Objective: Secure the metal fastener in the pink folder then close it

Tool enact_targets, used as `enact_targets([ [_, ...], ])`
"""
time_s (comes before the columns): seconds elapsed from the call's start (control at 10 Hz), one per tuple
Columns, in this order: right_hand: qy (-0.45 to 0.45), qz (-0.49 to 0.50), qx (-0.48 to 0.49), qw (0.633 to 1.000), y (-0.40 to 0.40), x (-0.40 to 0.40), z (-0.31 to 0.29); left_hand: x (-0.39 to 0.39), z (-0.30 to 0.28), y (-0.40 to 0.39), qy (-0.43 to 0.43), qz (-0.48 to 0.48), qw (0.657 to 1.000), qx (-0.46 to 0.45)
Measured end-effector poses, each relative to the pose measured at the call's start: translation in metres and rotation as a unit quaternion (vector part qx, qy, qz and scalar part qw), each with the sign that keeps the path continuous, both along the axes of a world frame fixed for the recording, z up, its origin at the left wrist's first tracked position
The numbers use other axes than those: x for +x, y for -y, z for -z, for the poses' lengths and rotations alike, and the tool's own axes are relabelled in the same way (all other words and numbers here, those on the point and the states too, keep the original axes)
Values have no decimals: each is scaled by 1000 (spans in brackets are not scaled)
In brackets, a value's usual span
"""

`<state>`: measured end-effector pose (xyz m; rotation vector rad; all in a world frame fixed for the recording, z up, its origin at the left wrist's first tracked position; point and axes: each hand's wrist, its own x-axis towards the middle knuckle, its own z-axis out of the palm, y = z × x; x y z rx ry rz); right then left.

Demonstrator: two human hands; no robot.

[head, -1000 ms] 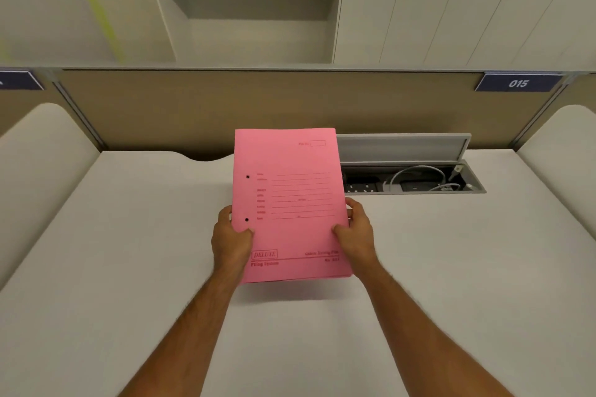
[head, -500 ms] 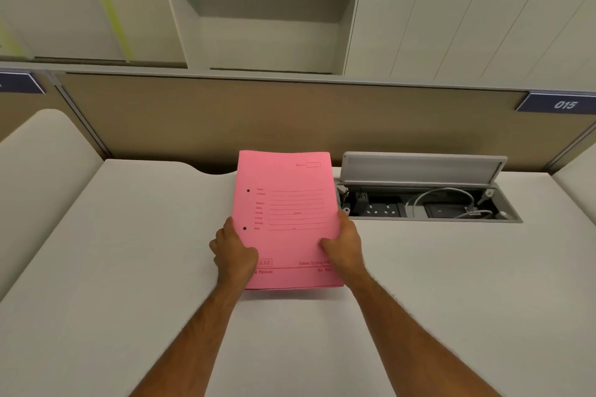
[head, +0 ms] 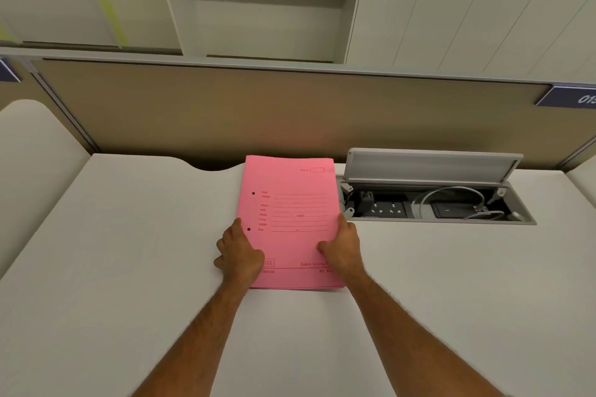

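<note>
Pink folder [head: 290, 219]: closed, flat on desk [head: 129, 235].
Left hand [head: 240, 255]: fingers gripping folder's left edge.
Right hand [head: 343, 246]: fingers gripping right edge.

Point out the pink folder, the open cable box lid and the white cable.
pink folder [head: 292, 203]: head view, middle of its front cover.
cable box lid [head: 429, 165]: head view, centre of the raised flap.
white cable [head: 451, 192]: head view, top of its loop.

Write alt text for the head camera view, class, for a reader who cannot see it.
A closed pink folder lies flat on a white desk, held at its lower edges by the left hand and right hand. To its right, an open cable tray in the desk shows sockets and a white cable.
</note>
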<state>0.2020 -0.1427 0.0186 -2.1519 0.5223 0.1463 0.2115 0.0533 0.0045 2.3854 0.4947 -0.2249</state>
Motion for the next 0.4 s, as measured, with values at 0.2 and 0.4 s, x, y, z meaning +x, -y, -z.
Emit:
enact_targets([
  [0.2, 22, 10, -117, 993, -1, -7, -1, -6, -14, 6, 13, 47, 993, 104],
  [0.4, 110, -41, -149, 982, -4, -25, -25, -24, -40, 24, 108, 103, 977, 155],
])
